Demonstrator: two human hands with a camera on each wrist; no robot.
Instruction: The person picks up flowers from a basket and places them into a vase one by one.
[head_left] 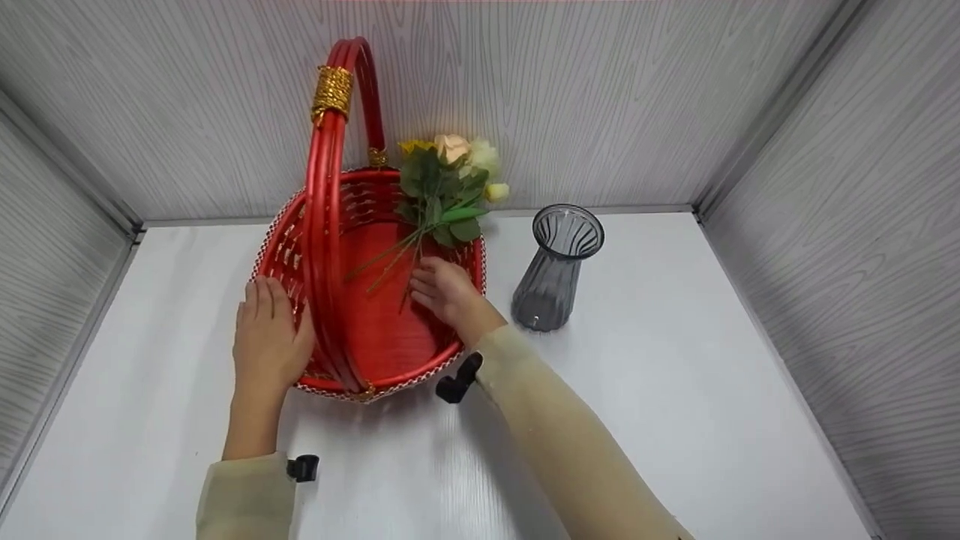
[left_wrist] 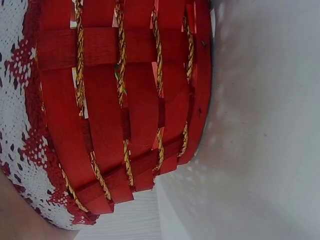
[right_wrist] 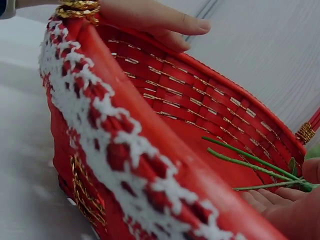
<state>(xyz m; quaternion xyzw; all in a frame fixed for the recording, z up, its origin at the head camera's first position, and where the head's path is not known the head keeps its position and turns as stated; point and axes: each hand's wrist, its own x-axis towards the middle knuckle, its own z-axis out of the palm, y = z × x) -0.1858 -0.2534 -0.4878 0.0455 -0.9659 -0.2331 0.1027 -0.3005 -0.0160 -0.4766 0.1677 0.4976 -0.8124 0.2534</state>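
Observation:
A red woven basket (head_left: 375, 322) with a tall arched handle stands on the white table. My left hand (head_left: 268, 330) rests on its left rim with straight fingers, the thumb toward the inside. In the right wrist view, the same hand (right_wrist: 155, 20) lies over the far rim. My right hand (head_left: 446, 296) reaches inside the basket and holds a bunch of artificial flowers (head_left: 450, 161) by the stems. The blooms lean up over the back right rim. In the right wrist view, the green stems (right_wrist: 255, 162) come together between thumb and fingers, their ends pointing over the basket floor.
A grey ribbed glass vase (head_left: 551, 270) stands upright to the right of the basket. Wood-grain panels (head_left: 570, 97) enclose the table at the back and both sides. The basket's handle (head_left: 322, 225) arches up between my two hands.

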